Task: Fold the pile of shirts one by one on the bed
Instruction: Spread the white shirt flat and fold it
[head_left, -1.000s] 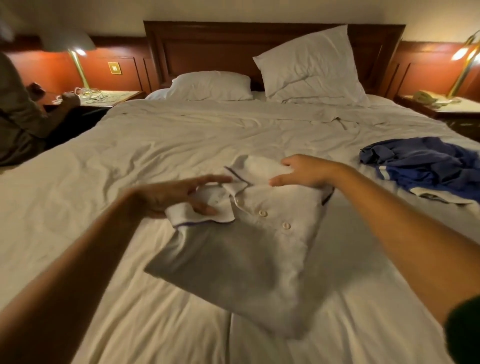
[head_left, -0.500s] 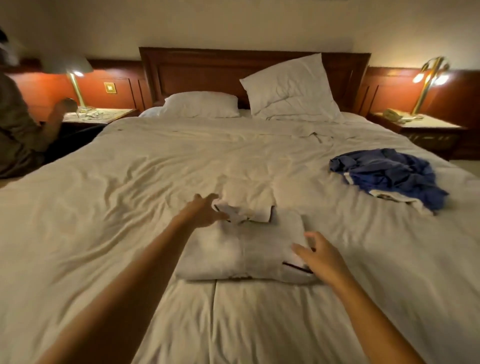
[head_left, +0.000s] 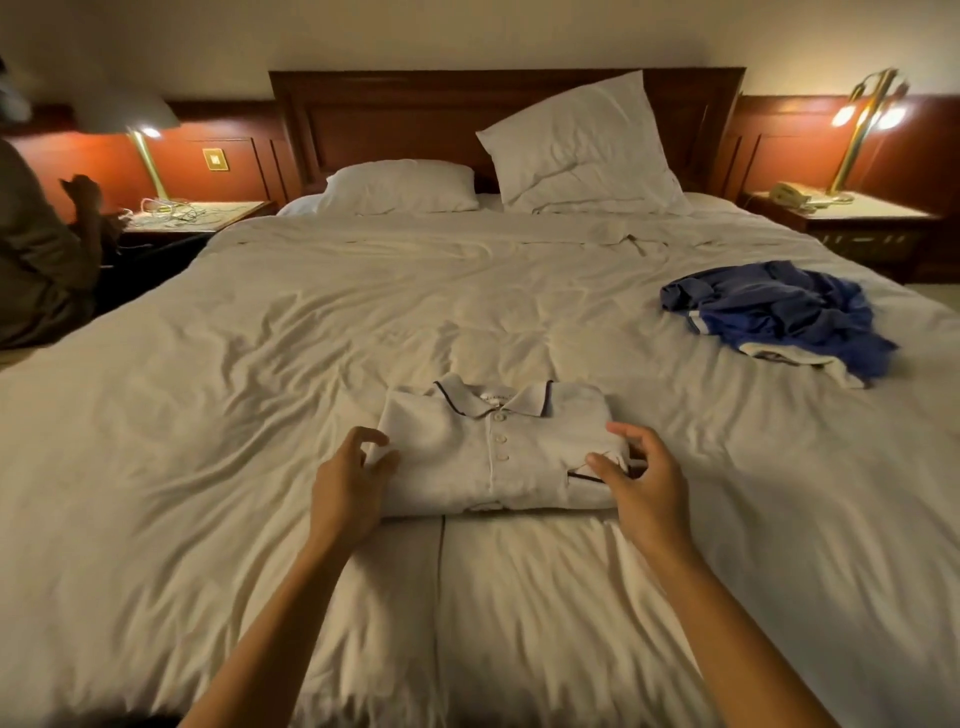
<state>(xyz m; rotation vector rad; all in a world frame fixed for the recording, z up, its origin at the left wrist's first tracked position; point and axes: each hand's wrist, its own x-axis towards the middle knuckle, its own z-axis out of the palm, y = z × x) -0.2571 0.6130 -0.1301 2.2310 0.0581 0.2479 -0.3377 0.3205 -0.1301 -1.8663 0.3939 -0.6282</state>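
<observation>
Shirt (head_left: 498, 457) sits folded on the bed (head_left: 260, 364), near side. Left hand (head_left: 349, 483) curls at its edge, pinching or not I can't tell; right hand (head_left: 641, 483) spread loose. I'd square both sides evenly, smooth gently.

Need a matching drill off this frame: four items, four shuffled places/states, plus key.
Items
1. white polo shirt
2. blue shirt
3. tilted pillow
4. telephone

Places/states
A. propped against the headboard
B. folded, buttons facing up
C. on the right nightstand
D. crumpled heap on the bed

Pairs: 1-B, 2-D, 3-A, 4-C
</observation>
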